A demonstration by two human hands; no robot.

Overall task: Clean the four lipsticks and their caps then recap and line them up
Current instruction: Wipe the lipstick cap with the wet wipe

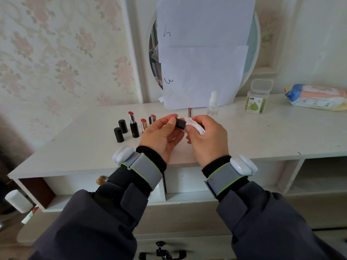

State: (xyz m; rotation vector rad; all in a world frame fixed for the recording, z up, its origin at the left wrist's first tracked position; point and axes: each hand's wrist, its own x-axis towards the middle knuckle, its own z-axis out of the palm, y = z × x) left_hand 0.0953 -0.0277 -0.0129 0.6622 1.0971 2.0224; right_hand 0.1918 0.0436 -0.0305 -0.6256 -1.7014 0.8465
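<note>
Currently: cap-cleaning step. Left hand [161,134] pinches black cap [180,123] above dresser top [262,136]; right hand [206,136] grips white wipe [195,126] against its open end. Four uncapped lipsticks [133,126] stand behind, two caps [121,129] beside. Next, probably: set cap down, take another.

- We are looking at a home here, a bedroom or dressing corner, with floral wallpaper [62,59] covering the wall on the left.
- A white dressing table [262,136] is running across the view, with open cubbies [319,175] showing underneath it.
- A round mirror [251,53] is standing at the back, mostly covered by sheets of white paper [202,53].
- Uncapped lipsticks [133,126] are standing on the tabletop, with a small spray bottle [212,105], a clear lidded jar [258,97] and a pack of wipes [317,97] sitting further right.
</note>
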